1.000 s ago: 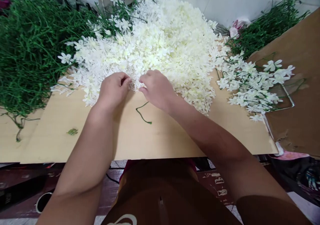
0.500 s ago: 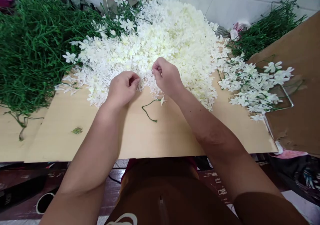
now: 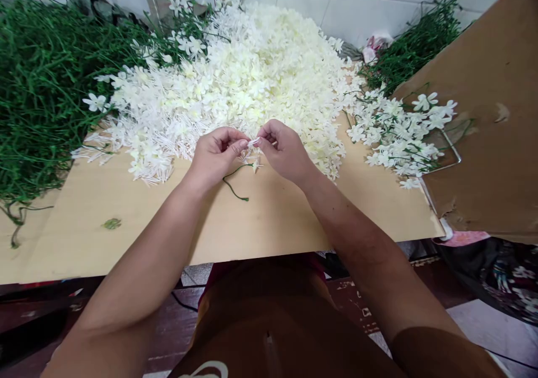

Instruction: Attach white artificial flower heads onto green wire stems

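My left hand (image 3: 221, 152) and my right hand (image 3: 282, 149) meet fingertip to fingertip over the cardboard-covered table. Between them is a small white flower piece (image 3: 253, 142), pinched from both sides; its exact shape is partly hidden by the fingers. Just beyond lies a big heap of white artificial flower heads (image 3: 277, 69), some with thin white stalks. Below the hands a single green stem (image 3: 232, 186) rests on the cardboard, with a small pale tip at its upper end.
A large pile of green plastic stems (image 3: 46, 86) covers the left side. Assembled white flower sprays (image 3: 403, 137) lie at the right beside a thin metal frame (image 3: 454, 151) and an upright cardboard panel (image 3: 487, 120). More green stems (image 3: 414, 41) sit behind. A tiled wall (image 3: 357, 13) closes the back.
My right hand has come down and left from the heap to join my left hand. A white flower piece now shows between their fingertips. The camera view has shifted slightly.
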{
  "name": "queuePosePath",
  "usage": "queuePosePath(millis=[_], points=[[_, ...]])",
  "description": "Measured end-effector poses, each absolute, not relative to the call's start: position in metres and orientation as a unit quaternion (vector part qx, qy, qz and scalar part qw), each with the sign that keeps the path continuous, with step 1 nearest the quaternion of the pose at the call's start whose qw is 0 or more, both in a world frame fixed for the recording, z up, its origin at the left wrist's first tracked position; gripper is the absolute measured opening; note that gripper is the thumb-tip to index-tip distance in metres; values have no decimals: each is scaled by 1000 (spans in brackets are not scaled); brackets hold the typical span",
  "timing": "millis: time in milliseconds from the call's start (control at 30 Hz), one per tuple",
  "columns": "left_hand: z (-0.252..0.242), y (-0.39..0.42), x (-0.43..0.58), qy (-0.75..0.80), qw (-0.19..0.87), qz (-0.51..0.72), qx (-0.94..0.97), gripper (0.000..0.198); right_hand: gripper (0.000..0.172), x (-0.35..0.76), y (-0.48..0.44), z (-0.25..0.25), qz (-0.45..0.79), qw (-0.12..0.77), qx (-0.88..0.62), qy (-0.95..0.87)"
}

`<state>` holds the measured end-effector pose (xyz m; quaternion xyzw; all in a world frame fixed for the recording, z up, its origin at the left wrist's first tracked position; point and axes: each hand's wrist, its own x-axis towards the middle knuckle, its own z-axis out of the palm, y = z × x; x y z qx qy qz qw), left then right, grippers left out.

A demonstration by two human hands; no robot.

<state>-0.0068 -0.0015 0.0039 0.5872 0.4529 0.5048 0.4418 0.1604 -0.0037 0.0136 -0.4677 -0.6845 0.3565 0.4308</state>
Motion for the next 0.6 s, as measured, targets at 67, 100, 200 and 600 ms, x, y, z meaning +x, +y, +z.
queuePosePath(millis=[67,100,200,600], points=[[7,-3,-4,453,460,506,571,11,14,162,-8,11,357,437,-458,-687],[8,-4,-2,447,474,504,567,10,14,163,-9,9,354,442,-457,-686],[11,-8,3,428,503,495,564,10,14,165,-12,4,338,471,-456,-675],[23,-27,-5,448,518,442,579,36,24,160,-26,-6,429,493,-313,-689]])
